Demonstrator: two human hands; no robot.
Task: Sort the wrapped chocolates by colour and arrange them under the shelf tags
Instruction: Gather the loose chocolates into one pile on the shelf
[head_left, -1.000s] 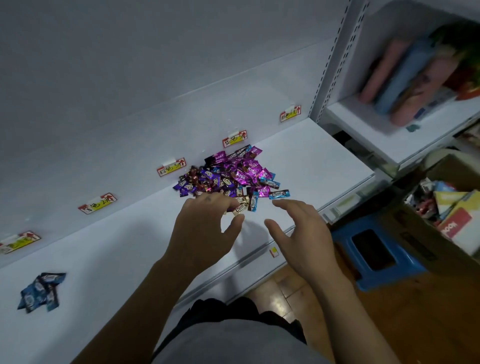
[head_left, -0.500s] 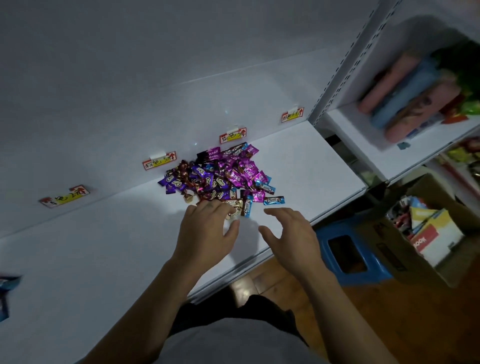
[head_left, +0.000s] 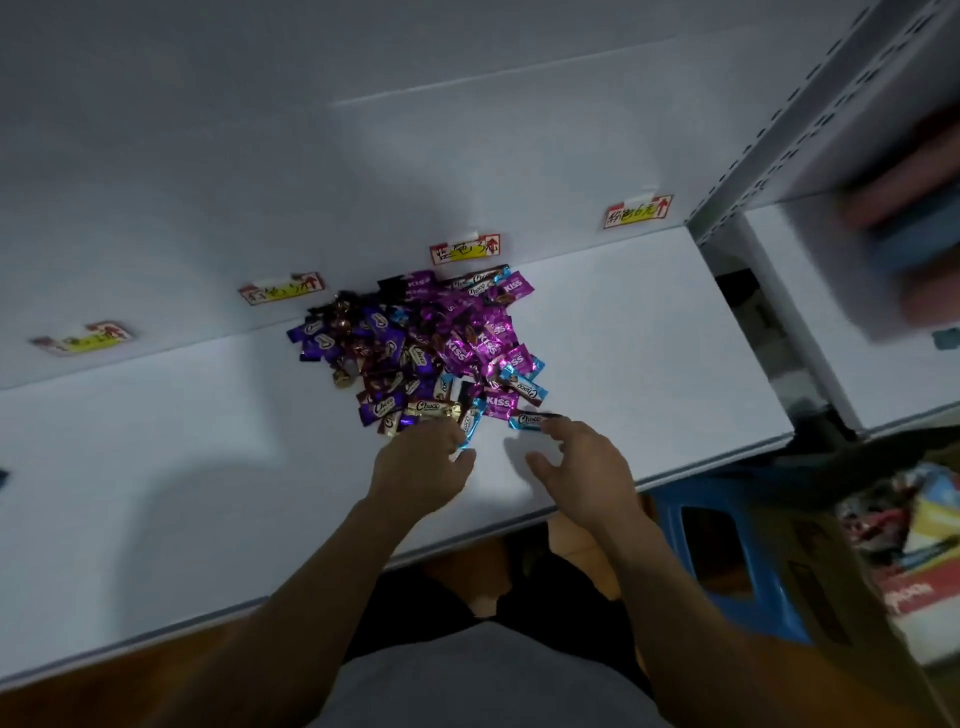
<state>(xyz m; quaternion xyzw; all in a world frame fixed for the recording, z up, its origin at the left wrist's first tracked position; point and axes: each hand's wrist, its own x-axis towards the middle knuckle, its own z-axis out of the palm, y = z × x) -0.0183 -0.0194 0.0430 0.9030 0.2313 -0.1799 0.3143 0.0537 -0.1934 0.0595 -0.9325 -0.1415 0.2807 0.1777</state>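
Observation:
A mixed pile of wrapped chocolates (head_left: 426, 348), purple, magenta, blue, brown and gold, lies on the white shelf (head_left: 649, 364) below the paper tags (head_left: 465, 250). My left hand (head_left: 421, 462) is at the pile's near edge. Its fingers curl over a blue-wrapped chocolate (head_left: 470, 422), whose end shows between fingers and thumb. My right hand (head_left: 576, 457) reaches from the right with its fingers spread. Its index fingertip touches another blue chocolate (head_left: 525, 420) lying apart from the pile, and the thumb stays well away from it.
More tags sit on the back wall at the left (head_left: 280, 290), far left (head_left: 83, 338) and right (head_left: 638, 210). A blue stool (head_left: 727, 561) and a cardboard box of goods (head_left: 909, 545) stand below right. Blurred pink and blue packs (head_left: 909, 234) fill the neighbouring shelf.
Both hands moved forward to the pile's near edge. My left thumb closed in towards the fingers, and my right fingertips reached the loose blue chocolate. The view swung right.

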